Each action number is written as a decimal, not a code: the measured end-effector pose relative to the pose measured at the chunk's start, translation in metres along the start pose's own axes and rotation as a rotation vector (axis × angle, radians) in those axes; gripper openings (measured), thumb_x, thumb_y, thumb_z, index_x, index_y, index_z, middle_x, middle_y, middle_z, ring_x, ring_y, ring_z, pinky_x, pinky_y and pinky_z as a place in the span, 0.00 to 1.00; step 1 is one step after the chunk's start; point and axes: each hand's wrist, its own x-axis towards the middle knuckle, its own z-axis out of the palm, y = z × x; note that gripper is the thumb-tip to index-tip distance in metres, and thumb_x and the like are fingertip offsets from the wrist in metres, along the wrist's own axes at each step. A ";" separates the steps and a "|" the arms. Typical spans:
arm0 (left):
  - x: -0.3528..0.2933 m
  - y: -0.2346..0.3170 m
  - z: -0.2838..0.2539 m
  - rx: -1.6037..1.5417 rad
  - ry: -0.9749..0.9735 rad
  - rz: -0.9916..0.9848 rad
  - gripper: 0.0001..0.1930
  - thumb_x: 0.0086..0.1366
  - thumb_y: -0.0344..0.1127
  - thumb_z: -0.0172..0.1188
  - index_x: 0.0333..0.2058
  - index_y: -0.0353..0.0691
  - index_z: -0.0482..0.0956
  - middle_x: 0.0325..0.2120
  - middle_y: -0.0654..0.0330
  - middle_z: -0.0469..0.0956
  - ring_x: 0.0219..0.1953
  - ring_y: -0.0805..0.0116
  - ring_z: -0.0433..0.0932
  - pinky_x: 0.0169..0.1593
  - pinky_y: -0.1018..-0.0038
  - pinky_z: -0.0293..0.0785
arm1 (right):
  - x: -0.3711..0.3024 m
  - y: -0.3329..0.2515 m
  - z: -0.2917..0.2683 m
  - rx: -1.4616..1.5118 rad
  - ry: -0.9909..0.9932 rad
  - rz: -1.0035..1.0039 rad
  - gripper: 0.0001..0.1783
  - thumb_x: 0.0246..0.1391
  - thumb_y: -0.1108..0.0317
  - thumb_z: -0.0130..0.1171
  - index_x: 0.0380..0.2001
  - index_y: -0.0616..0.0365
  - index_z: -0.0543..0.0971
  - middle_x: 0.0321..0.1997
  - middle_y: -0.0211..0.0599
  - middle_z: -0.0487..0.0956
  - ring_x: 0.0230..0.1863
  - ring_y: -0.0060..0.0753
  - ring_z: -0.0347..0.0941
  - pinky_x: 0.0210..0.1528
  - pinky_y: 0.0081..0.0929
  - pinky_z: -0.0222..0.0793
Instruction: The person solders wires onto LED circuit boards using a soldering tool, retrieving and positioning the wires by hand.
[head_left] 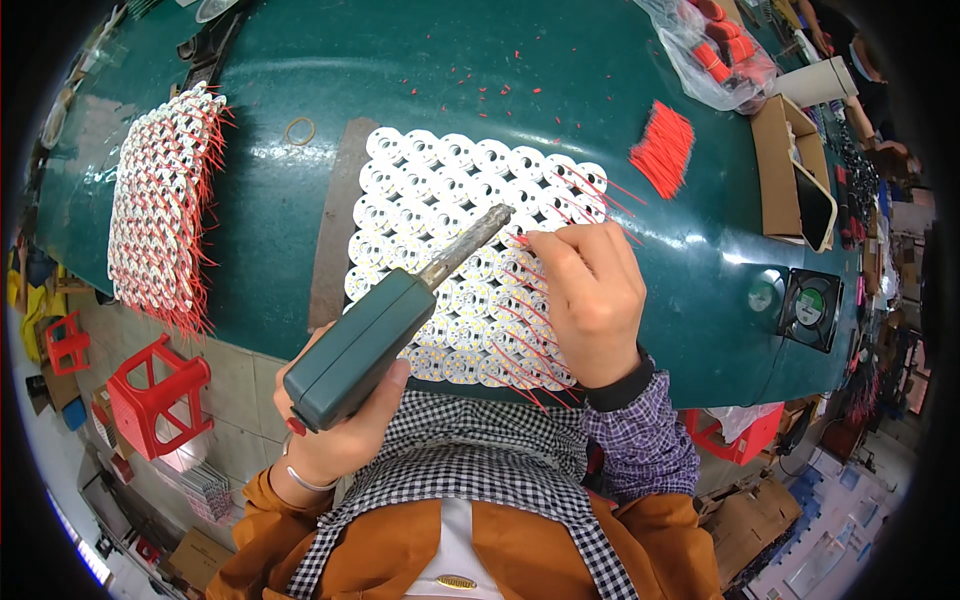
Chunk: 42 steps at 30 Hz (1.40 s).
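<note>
My left hand is wrapped round a dark green soldering gun. Its metal tip reaches up and right over a panel of round white LED boards on the table. Close to that tip, the fingers of my right hand pinch a thin red wire at one of the boards; most of this wire is hidden by the hand. More red wires stick out from boards along the right side of the panel. Boards farther left in the panel show no wires.
A stack of wired board panels lies at the left. A bundle of red wires sits right of the panel, below a plastic bag. Farther right are a cardboard box and a small black fan. A red stool stands lower left.
</note>
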 end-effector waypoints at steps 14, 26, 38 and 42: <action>0.014 0.005 0.009 0.005 -0.053 0.099 0.10 0.55 0.20 0.69 0.37 0.30 0.83 0.29 0.57 0.80 0.25 0.71 0.77 0.29 0.77 0.72 | 0.000 0.007 0.005 0.039 -0.004 0.019 0.16 0.41 0.81 0.63 0.38 0.63 0.82 0.33 0.38 0.76 0.36 0.40 0.74 0.36 0.35 0.73; 0.015 0.005 0.010 0.036 -0.067 0.114 0.09 0.53 0.20 0.70 0.35 0.31 0.83 0.27 0.59 0.78 0.24 0.71 0.76 0.28 0.76 0.70 | -0.001 0.007 0.006 0.033 -0.005 0.038 0.16 0.41 0.83 0.62 0.38 0.64 0.82 0.33 0.39 0.75 0.36 0.41 0.74 0.36 0.36 0.74; 0.011 0.011 0.002 -0.020 0.017 0.055 0.12 0.54 0.22 0.71 0.38 0.29 0.85 0.33 0.52 0.83 0.29 0.64 0.82 0.33 0.73 0.76 | 0.015 -0.003 -0.010 0.017 0.000 0.065 0.13 0.42 0.83 0.69 0.34 0.61 0.83 0.29 0.36 0.75 0.33 0.40 0.74 0.34 0.34 0.71; 0.013 0.007 0.001 0.024 0.027 0.061 0.14 0.54 0.23 0.72 0.40 0.30 0.85 0.32 0.53 0.83 0.29 0.64 0.82 0.32 0.72 0.76 | 0.026 0.003 -0.010 0.026 0.001 0.037 0.10 0.45 0.81 0.69 0.33 0.60 0.84 0.29 0.36 0.75 0.32 0.40 0.74 0.33 0.35 0.70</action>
